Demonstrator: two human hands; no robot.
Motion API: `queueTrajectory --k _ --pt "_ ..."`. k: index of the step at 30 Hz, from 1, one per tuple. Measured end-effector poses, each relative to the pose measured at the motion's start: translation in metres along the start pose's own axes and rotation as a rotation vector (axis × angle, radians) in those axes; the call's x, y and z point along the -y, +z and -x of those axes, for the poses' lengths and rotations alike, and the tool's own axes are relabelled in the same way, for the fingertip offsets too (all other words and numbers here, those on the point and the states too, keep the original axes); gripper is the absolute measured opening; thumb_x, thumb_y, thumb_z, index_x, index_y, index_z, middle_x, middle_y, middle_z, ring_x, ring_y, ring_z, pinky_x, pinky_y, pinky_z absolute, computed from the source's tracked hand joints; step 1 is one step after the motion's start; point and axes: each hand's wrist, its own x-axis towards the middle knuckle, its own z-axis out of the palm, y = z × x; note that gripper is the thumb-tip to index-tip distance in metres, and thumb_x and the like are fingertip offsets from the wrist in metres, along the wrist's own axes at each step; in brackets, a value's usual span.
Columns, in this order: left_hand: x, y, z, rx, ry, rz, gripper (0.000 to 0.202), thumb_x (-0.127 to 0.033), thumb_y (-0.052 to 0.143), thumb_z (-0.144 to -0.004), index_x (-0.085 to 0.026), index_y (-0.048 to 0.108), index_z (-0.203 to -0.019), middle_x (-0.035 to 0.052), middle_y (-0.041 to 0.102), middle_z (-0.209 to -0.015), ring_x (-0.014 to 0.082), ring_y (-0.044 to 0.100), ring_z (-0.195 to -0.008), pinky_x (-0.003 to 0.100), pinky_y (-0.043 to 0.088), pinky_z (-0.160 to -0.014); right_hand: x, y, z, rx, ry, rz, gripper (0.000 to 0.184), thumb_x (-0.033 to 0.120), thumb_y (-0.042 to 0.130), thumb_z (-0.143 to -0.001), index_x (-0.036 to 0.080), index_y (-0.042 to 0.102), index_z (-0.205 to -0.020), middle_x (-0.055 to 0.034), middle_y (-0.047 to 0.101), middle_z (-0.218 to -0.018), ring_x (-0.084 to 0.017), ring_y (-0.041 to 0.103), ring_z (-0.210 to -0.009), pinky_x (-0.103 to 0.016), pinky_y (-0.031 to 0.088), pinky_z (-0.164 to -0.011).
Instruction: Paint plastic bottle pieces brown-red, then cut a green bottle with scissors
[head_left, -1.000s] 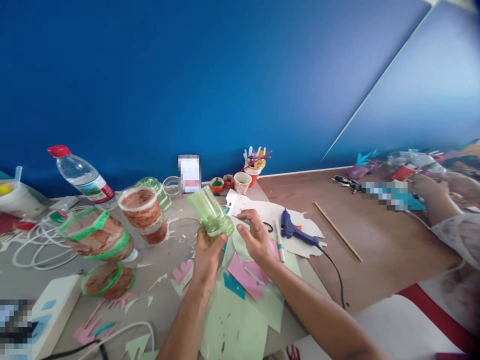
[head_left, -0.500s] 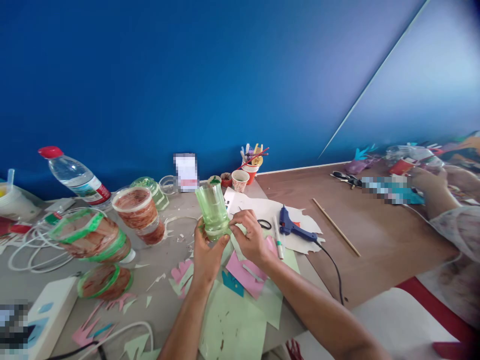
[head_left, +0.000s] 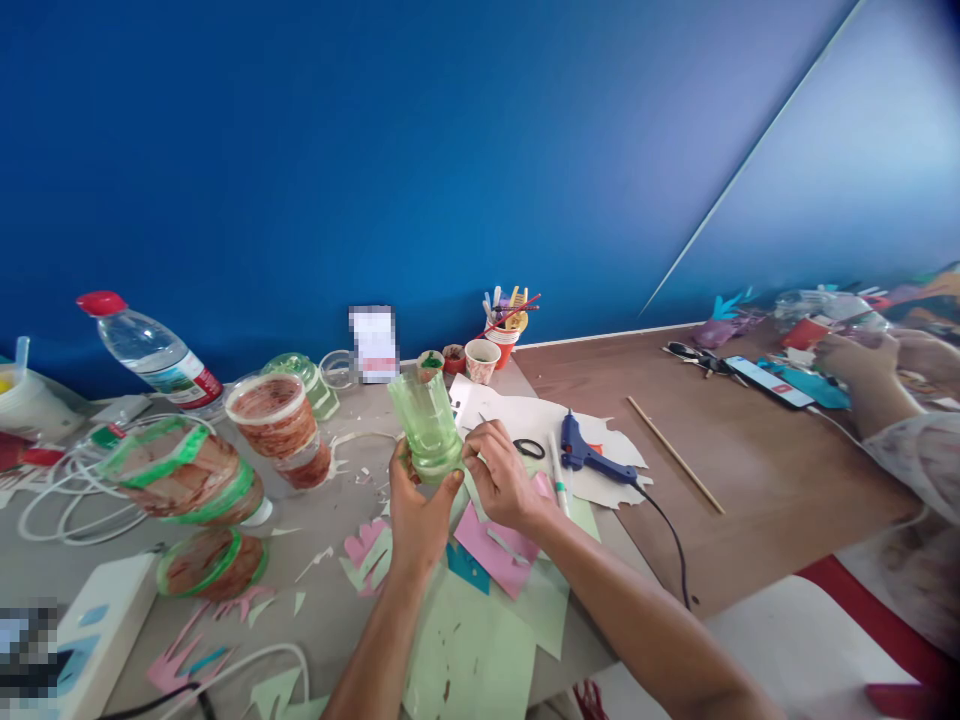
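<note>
My left hand (head_left: 421,512) is wrapped round the lower end of a translucent green plastic cup (head_left: 424,415), raised above the table and leaning a little to the left. The cup looks like a cut bottle piece, with a ridged, narrowed base. Close beside that base, on the right, my right hand (head_left: 504,475) has its fingertips pinched together; whatever they hold is too small to make out. Scissors (head_left: 529,448) lie partly hidden behind the right hand. Under both hands are pink paper (head_left: 491,550), a blue paper scrap (head_left: 468,570) and pale green sheets (head_left: 472,640).
A blue glue gun (head_left: 596,452) and a marker (head_left: 559,480) lie on white paper at right, beside a wooden stick (head_left: 675,455). Painted containers (head_left: 274,420) and a water bottle (head_left: 157,355) stand left. Another person's hand (head_left: 862,365) is at far right.
The green cup has tipped slightly further left in my left hand. My right fingertips have shifted slightly to the right, off the cup's side.
</note>
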Motion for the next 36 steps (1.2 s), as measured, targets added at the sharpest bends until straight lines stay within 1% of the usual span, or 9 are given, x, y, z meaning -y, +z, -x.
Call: queueTrajectory --k 3,6,10,14,19,24,28,33,36 --pt "-0.003 -0.003 -0.006 -0.030 -0.047 0.064 0.061 -0.029 0.074 -0.070 -0.022 0.046 -0.124 0.0074 0.064 -0.108 0.0224 0.064 -0.096 0.038 0.048 -0.089 0.006 0.000 0.001 0.037 -0.033 -0.039 0.017 0.013 0.040 -0.094 0.022 0.051 -0.084 -0.0055 0.055 -0.078 -0.023 0.051 -0.078 -0.041 0.043 -0.074" --pt "-0.006 -0.005 -0.009 -0.040 -0.048 0.099 0.061 -0.032 0.074 -0.071 -0.021 0.046 -0.123 0.0072 0.064 -0.108 0.0215 0.064 -0.095 0.036 0.048 -0.087 0.004 -0.003 -0.001 -0.009 0.049 -0.058 0.020 0.019 0.040 -0.098 0.022 0.054 -0.085 -0.0059 0.058 -0.079 -0.023 0.053 -0.078 -0.042 0.043 -0.076" --pt "-0.007 -0.005 -0.005 0.060 -0.046 0.163 0.059 -0.035 0.075 -0.072 -0.022 0.048 -0.123 0.0059 0.064 -0.111 0.0204 0.062 -0.099 0.034 0.046 -0.088 -0.010 -0.006 -0.003 -0.137 0.182 -0.102 0.031 0.027 0.036 -0.101 0.021 0.061 -0.085 -0.0059 0.062 -0.079 -0.022 0.058 -0.079 -0.041 0.045 -0.077" --pt "-0.004 -0.004 -0.003 0.160 -0.033 0.244 0.054 -0.037 0.074 -0.074 -0.023 0.051 -0.121 0.0053 0.064 -0.116 0.0208 0.060 -0.108 0.033 0.045 -0.093 -0.014 -0.001 -0.001 -0.173 0.231 -0.089 0.013 0.022 0.053 -0.094 0.022 0.064 -0.087 -0.0060 0.064 -0.085 -0.022 0.060 -0.085 -0.040 0.047 -0.078" --pt "-0.002 -0.004 -0.005 0.175 -0.026 0.178 0.058 -0.032 0.073 -0.073 -0.023 0.050 -0.125 0.0053 0.064 -0.117 0.0214 0.061 -0.107 0.034 0.045 -0.094 -0.007 0.002 0.002 -0.124 0.111 0.012 0.016 0.011 0.055 -0.090 0.023 0.066 -0.090 -0.0071 0.066 -0.087 -0.023 0.060 -0.086 -0.039 0.049 -0.075" --pt "-0.002 -0.004 -0.004 0.149 -0.025 0.041 0.063 -0.028 0.071 -0.073 -0.023 0.046 -0.131 0.0063 0.063 -0.118 0.0217 0.061 -0.105 0.036 0.046 -0.093 -0.010 -0.003 -0.002 -0.068 -0.041 0.169 0.017 0.011 0.052 -0.092 0.021 0.063 -0.083 -0.0064 0.067 -0.079 -0.022 0.058 -0.081 -0.039 0.048 -0.075" --pt "-0.006 -0.004 -0.002 0.141 0.000 -0.030 0.059 -0.028 0.069 -0.074 -0.023 0.048 -0.129 0.0072 0.064 -0.119 0.0226 0.061 -0.106 0.037 0.046 -0.093 -0.012 -0.009 -0.005 0.030 -0.061 0.271 0.014 0.012 0.051 -0.092 0.020 0.059 -0.083 -0.0068 0.066 -0.080 -0.023 0.056 -0.082 -0.040 0.044 -0.078" --pt "-0.010 -0.006 0.000 0.096 0.036 -0.201 0.060 -0.027 0.068 -0.072 -0.022 0.051 -0.129 0.0094 0.062 -0.125 0.0261 0.057 -0.113 0.040 0.044 -0.097 -0.014 -0.010 -0.004 0.157 -0.062 0.351 0.016 0.010 0.044 -0.090 0.020 0.052 -0.080 -0.0081 0.060 -0.077 -0.023 0.048 -0.077 -0.039 0.041 -0.073" --pt "-0.008 -0.006 0.000 0.079 0.040 -0.239 0.064 -0.028 0.068 -0.072 -0.021 0.049 -0.133 0.0109 0.059 -0.130 0.0271 0.054 -0.119 0.041 0.042 -0.100 -0.017 -0.008 -0.003 0.178 -0.059 0.345 0.016 0.007 0.043 -0.086 0.021 0.048 -0.080 -0.0070 0.055 -0.075 -0.023 0.045 -0.074 -0.038 0.039 -0.070"
